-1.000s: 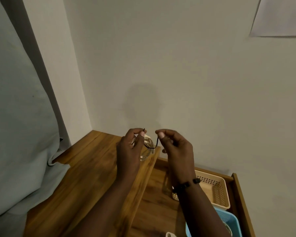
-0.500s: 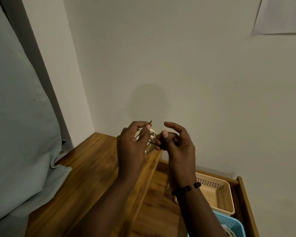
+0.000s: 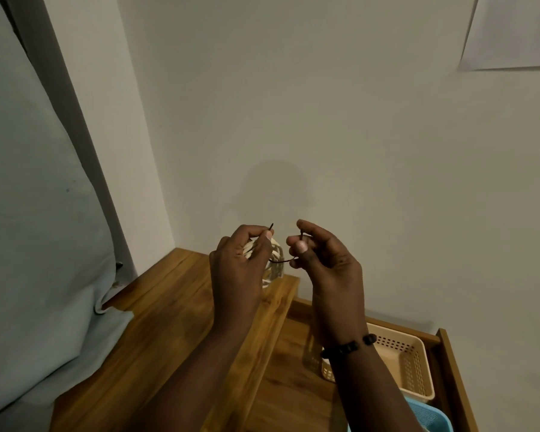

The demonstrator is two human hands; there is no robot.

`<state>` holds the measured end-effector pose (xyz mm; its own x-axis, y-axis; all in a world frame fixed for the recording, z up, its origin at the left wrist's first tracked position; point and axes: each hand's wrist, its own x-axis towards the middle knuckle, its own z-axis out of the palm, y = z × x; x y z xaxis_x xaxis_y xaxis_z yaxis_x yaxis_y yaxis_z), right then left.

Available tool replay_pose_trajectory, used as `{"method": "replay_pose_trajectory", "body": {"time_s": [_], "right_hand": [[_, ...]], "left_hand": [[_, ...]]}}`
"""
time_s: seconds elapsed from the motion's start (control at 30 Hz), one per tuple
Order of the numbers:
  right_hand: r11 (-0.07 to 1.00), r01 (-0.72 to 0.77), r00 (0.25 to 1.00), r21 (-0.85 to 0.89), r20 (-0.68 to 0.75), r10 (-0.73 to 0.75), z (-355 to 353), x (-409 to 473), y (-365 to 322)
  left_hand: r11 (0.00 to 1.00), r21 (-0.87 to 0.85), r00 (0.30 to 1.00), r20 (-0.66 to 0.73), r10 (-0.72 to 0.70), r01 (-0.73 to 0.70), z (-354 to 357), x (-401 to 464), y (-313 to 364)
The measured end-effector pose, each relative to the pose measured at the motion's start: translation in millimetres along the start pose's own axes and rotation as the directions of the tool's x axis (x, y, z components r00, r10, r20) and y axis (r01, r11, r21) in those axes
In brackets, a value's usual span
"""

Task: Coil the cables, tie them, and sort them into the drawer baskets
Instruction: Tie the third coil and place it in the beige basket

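Above the open drawer (image 3: 296,363), left hand (image 3: 236,269) gripped white coiled cable (image 3: 273,260) and pinched one black tie (image 3: 282,260) end; right hand (image 3: 325,260) pinched the other.

A coiled white cable (image 3: 270,260) is held up above the open wooden drawer (image 3: 296,378), with a thin dark twist tie (image 3: 281,260) stretched across it. In the drawer sit a perforated beige plastic basket (image 3: 409,366) and, nearer, a blue plastic basket (image 3: 430,419).
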<state>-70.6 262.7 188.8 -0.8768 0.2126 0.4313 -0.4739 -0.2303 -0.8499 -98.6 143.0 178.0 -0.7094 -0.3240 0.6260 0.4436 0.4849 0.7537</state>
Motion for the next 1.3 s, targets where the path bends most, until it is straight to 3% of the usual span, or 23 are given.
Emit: {"method": "replay_pose_trajectory", "body": {"time_s": [0.17, 0.63, 1.3], "right_hand": [[0.999, -0.005, 0.995, 0.042, -0.098, 0.009, 6, 4, 1], [0.996, 0.083, 0.991, -0.045, -0.102, -0.087, 19, -1, 4], [0.983, 0.091, 0.990, -0.161, -0.088, -0.106, 16, 2, 11]], "left_hand": [[0.997, 0.055, 0.998, 0.015, 0.054, -0.054, 0, -3, 5], [0.989, 0.109, 0.994, 0.037, 0.101, -0.104, -8, -7, 16], [0.968, 0.201, 0.989, 0.023, 0.149, -0.151, -5, -4, 10]]}}
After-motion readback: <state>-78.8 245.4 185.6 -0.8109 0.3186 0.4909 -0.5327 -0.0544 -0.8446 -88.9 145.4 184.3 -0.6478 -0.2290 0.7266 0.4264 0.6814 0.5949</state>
